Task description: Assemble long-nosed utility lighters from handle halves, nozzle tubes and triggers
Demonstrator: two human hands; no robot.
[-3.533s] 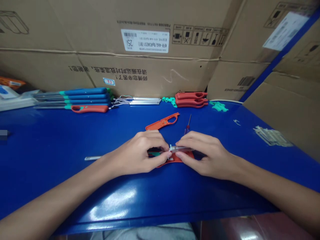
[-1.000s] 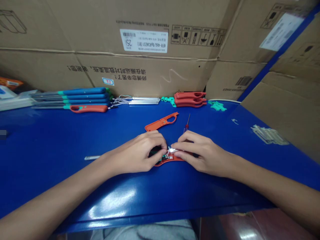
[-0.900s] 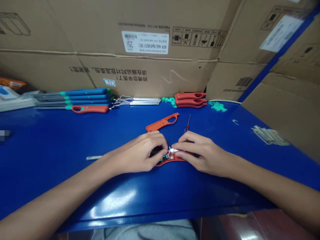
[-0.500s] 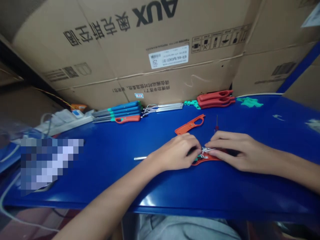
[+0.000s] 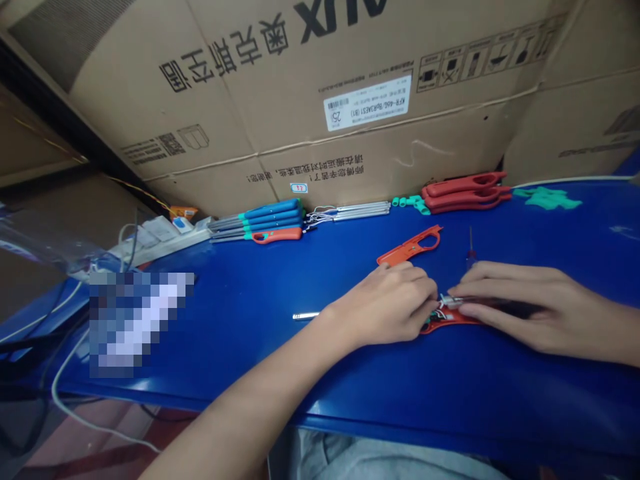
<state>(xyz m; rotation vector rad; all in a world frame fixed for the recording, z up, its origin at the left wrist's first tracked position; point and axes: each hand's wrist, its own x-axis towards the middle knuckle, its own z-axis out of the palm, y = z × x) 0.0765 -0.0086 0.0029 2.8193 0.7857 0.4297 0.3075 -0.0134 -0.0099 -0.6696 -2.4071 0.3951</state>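
An opened orange lighter shell lies on the blue table with white and dark wires and a bit of green inside. My left hand is closed at the shell's left end; its fingertips are hidden, so I cannot make out what they grip. Between thumb and fingers, my right hand pinches a small silver-white part with wires, just above the shell. Behind the hands rests the other orange shell half. A thin metal tube pokes out beside my left wrist. A screwdriver lies beyond my right fingers.
Along the back stand blue-handled lighters, one orange lighter, silver tubes with wires, stacked red shells and green pieces. A large cardboard box walls the rear. A power strip is at left.
The view has swung left, so everything sits further right. My left fingers have curled in more over the shell's end. My right hand keeps its pinch on the small part.
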